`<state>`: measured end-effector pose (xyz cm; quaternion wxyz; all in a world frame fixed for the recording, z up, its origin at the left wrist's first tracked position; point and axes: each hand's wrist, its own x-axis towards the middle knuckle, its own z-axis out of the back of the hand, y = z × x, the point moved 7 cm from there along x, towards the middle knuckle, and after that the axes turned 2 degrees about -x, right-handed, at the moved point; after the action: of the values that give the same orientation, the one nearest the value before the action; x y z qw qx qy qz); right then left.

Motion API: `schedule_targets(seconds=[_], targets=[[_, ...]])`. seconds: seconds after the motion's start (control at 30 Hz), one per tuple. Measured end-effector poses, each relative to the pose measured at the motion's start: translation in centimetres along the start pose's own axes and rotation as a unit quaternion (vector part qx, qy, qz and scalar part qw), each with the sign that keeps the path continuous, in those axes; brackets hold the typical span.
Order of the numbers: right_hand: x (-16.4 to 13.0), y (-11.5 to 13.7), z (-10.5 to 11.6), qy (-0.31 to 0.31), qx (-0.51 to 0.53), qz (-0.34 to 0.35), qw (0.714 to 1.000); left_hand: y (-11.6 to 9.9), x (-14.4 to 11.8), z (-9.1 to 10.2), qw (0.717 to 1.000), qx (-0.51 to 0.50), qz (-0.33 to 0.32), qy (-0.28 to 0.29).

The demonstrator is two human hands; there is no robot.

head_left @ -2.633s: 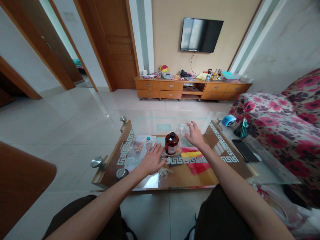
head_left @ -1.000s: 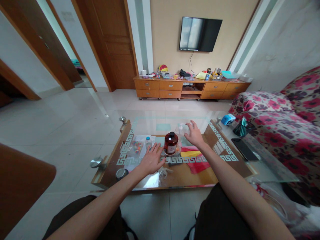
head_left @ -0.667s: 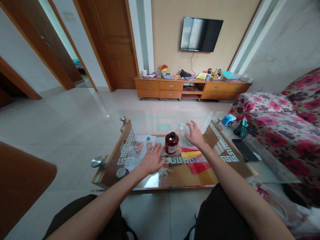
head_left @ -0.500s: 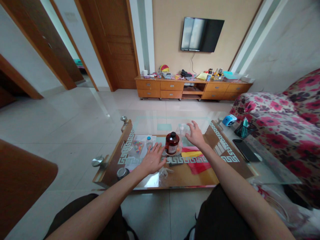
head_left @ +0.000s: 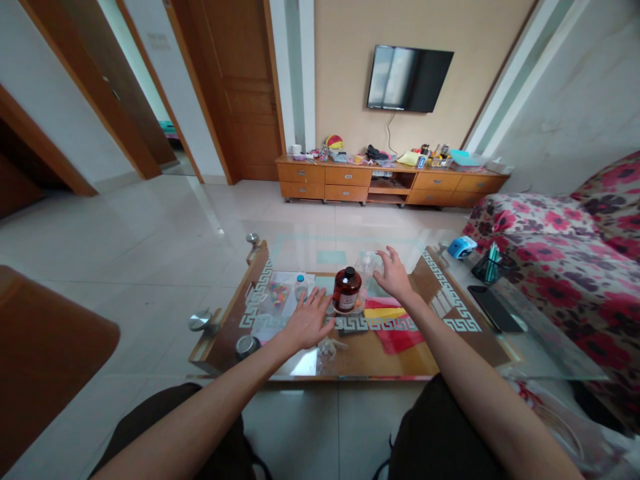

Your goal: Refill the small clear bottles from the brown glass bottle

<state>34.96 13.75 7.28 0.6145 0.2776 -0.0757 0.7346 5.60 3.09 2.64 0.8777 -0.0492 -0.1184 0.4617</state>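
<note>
A dark brown bottle point(head_left: 347, 291) with a black cap and a pale label stands upright on the glass coffee table point(head_left: 290, 257). My left hand point(head_left: 307, 321) is just left of it, fingers spread and nothing held. Behind the brown bottle, partly hidden by it, is a clear bottle point(head_left: 367, 262) that looks to have a pump top. Beside it on the right, my right hand point(head_left: 393, 275) has thumb and fingers apart in a curve; contact cannot be made out. Past my left fingertips stands a small clear bottle with a blue cap point(head_left: 301, 287).
A dark jar with a silver lid point(head_left: 247, 345) stands at the near left. On the right are a phone point(head_left: 493, 308), a mesh pen holder point(head_left: 491, 265) and a blue-and-white object point(head_left: 461, 247). Red and yellow sheets point(head_left: 395, 337) show through the glass.
The whole view has shifted slightly downward and to the right. Both hands and the bottles keep nearly the same places relative to each other.
</note>
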Motion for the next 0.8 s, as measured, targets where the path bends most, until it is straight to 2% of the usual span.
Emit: schedule_targets(seconds=[0.33,0.5,0.6,0.8], targets=[[0.2,0.5,0.1,0.000,-0.006,0.000,1.000,0.4,-0.4,0.5,1.000,-0.019,0.011,-0.001],[0.3,1.4,0.1,0.002,-0.001,0.033,0.999,0.6,-0.6,0.7,1.000,-0.012,0.008,-0.001],[0.2,2.8,0.1,0.017,-0.003,0.060,0.998,0.6,-0.7,0.7,1.000,-0.013,0.005,-0.005],[-0.4,7.5,0.5,0.055,-0.006,0.111,0.992,0.7,-0.8,0.6,1.000,-0.016,0.002,-0.009]])
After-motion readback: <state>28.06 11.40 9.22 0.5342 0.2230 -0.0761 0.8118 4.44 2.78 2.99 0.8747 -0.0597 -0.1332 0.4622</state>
